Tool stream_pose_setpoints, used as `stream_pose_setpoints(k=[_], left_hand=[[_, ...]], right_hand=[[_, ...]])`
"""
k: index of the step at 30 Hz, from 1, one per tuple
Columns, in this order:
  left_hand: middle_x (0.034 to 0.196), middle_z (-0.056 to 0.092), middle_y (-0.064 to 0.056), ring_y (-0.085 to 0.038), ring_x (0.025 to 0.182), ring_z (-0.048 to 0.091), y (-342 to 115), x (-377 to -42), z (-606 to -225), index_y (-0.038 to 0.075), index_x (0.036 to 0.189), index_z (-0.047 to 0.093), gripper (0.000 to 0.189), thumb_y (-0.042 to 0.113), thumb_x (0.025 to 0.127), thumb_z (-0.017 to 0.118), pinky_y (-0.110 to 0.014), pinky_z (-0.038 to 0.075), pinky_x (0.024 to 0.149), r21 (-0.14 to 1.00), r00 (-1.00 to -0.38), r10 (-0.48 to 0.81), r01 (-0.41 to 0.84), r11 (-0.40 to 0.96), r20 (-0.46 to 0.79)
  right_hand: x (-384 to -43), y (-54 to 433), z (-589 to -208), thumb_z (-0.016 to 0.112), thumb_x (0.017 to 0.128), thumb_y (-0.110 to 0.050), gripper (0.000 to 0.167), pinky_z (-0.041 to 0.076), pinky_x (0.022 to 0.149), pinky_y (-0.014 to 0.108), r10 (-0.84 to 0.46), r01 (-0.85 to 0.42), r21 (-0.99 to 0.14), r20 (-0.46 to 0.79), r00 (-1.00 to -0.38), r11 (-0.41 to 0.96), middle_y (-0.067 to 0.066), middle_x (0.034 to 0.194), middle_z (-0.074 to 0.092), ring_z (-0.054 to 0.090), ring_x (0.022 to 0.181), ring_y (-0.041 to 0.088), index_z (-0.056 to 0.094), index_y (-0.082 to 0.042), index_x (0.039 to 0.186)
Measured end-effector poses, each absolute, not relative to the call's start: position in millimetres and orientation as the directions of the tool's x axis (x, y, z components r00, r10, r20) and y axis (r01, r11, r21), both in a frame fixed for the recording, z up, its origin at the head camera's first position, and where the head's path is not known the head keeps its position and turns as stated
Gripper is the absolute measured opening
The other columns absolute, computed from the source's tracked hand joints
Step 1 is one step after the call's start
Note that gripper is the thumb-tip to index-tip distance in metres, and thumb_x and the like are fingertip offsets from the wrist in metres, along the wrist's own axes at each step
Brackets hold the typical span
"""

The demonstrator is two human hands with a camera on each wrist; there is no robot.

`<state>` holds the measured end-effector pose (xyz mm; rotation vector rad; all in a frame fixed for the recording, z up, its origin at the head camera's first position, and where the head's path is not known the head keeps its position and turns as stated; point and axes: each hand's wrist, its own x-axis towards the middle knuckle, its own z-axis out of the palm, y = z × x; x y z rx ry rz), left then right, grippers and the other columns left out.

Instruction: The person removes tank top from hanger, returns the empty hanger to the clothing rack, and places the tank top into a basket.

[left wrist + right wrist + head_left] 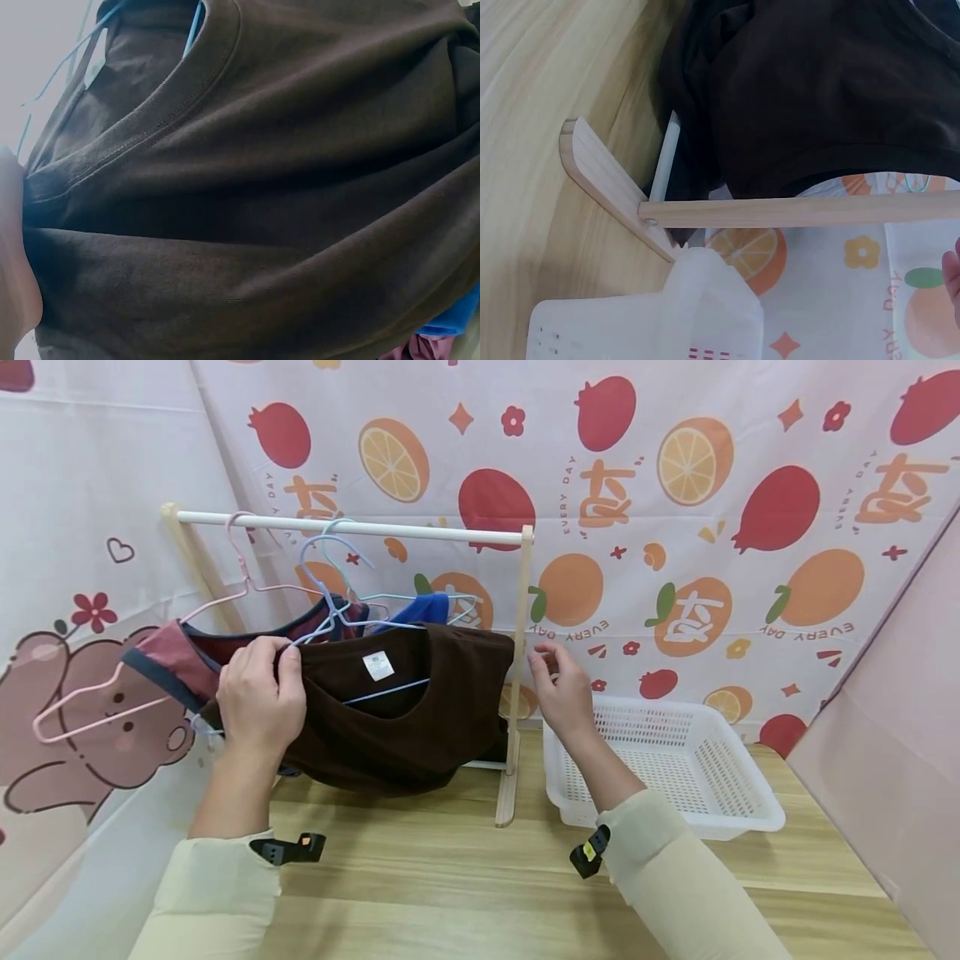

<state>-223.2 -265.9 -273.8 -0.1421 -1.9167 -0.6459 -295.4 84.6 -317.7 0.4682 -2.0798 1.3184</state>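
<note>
My left hand [262,693] grips the shoulder of a dark brown shirt [390,727] beside its neckline, where the blue hanger's wire meets the fingers. The shirt is on this blue hanger [322,589], whose hook shows just below the rod in the head view. A white label [378,665] sits inside the collar. My right hand [564,689] is beside the rack's right post [520,652], fingers loosely bent and holding nothing. Only its fingertips [952,274] enter the right wrist view. Behind the brown shirt, a pink-and-navy garment [161,660] is on a pink hanger [242,568].
The wooden rack's white rod [435,532] runs across the back. A blue garment [427,610] with a light blue hanger [468,602] shows behind the shirt. A white perforated basket [761,793] stands right of the rack on the wooden table [420,877]. Fruit-printed cloth [622,568] hangs behind.
</note>
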Motion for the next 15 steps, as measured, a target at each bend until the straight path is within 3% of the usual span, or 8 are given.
stream_pose_setpoints(k=[9, 15], left_hand=[[0.091, 0.063, -0.027, -0.046, 0.09, 0.053, -271.5, -222.6, -278.3, -0.008, 0.095, 0.061, 0.031, 0.021, 0.097, 0.049, -0.056, 0.033, 0.078, 0.332, -0.342, -0.182, 0.455, 0.826, 0.922], [0.091, 0.063, -0.025, -0.045, 0.088, 0.053, -259.0, -228.9, -279.8, -0.006, 0.095, 0.061, 0.028, 0.019, 0.098, 0.049, -0.054, 0.033, 0.073, 0.248, -0.341, -0.077, 0.493, 0.834, 0.937]], right_hand=[[-284.0, 76.9, -311.4, 0.056, 0.101, -0.03, 0.03, 0.055, 0.072, 0.033, -0.102, -0.732, -0.508, 0.787, -0.609, 0.453, 0.01, 0.11, 0.06, 0.06, 0.094, 0.018, 0.061, -0.007, 0.12], [-275.9, 73.9, -310.3, 0.058, 0.099, -0.036, 0.041, 0.05, 0.086, 0.037, -0.207, -0.813, -0.359, 0.847, -0.49, 0.458, 0.012, 0.114, 0.059, 0.057, 0.101, 0.024, 0.058, -0.006, 0.126]])
